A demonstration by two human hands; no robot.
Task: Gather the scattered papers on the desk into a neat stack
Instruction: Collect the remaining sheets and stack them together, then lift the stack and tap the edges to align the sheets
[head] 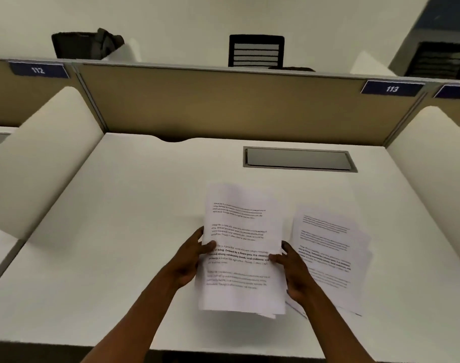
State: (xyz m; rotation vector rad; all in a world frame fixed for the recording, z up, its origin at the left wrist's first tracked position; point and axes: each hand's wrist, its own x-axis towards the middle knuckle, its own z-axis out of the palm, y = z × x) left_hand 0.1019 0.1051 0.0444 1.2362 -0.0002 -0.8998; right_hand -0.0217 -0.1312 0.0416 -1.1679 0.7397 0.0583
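Printed sheaf of papers (240,247) held up at lower centre, above the white desk (119,231). Left hand (191,258) pinches its left edge, right hand (291,271) clamps the right. Loose sheets (331,255) lie to the right, under the grey cable hatch (298,159).

A: Soft, even light is falling from overhead, leaving the white desk (124,231) looking dull and slightly grey.
B: A faint shadow is pooling under the held sheets (242,247), and their print is smearing with motion blur.
A: The wide lens is bending the partition (223,106) at the edges, and far objects are showing soft
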